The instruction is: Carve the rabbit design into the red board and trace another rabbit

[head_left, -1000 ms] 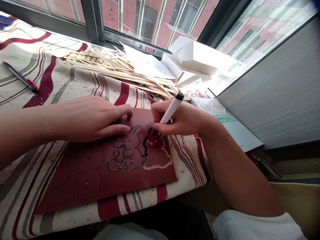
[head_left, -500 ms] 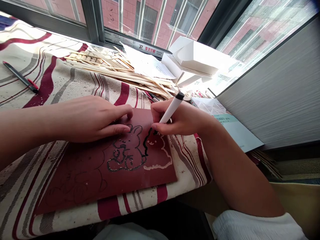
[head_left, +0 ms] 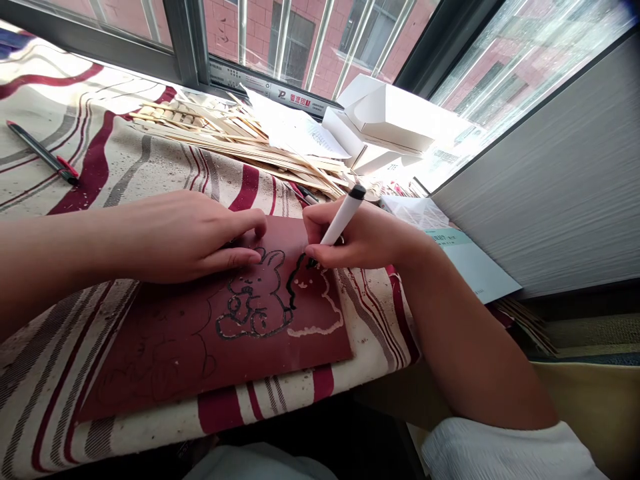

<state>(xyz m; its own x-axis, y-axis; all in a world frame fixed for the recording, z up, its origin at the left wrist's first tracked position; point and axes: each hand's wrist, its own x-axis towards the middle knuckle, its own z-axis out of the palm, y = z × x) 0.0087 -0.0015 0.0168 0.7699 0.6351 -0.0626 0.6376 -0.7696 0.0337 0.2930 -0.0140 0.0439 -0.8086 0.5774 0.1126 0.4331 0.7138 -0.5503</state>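
My right hand [head_left: 367, 233] pinches a white marker [head_left: 343, 216] with a black end cap. The marker slants down to the reddish-brown board [head_left: 250, 370], its tip near the top of a small carved figure [head_left: 315, 303]. Thick black ink runs down that figure's left outline, while its right and lower edges show pale. Beside it on the board is a carved rabbit [head_left: 255, 297] outlined in dark grey; fainter drawn lines lie farther left. My left hand [head_left: 210, 237] rests on the board's upper part, thumb and index finger apart, holding nothing.
A striped cloth [head_left: 165, 163] with scattered crumbs covers the table. Toward the window lie thin wooden strips [head_left: 235, 143], paper sheets [head_left: 300, 127] and white boxes [head_left: 385, 113]. A pen [head_left: 43, 153] lies at far left. A pale booklet [head_left: 480, 263] sits right, by a grey panel [head_left: 565, 160].
The view has shifted very slightly. Both hands stay in nearly the same places, with the marker still in my right hand close to the small figure's top.
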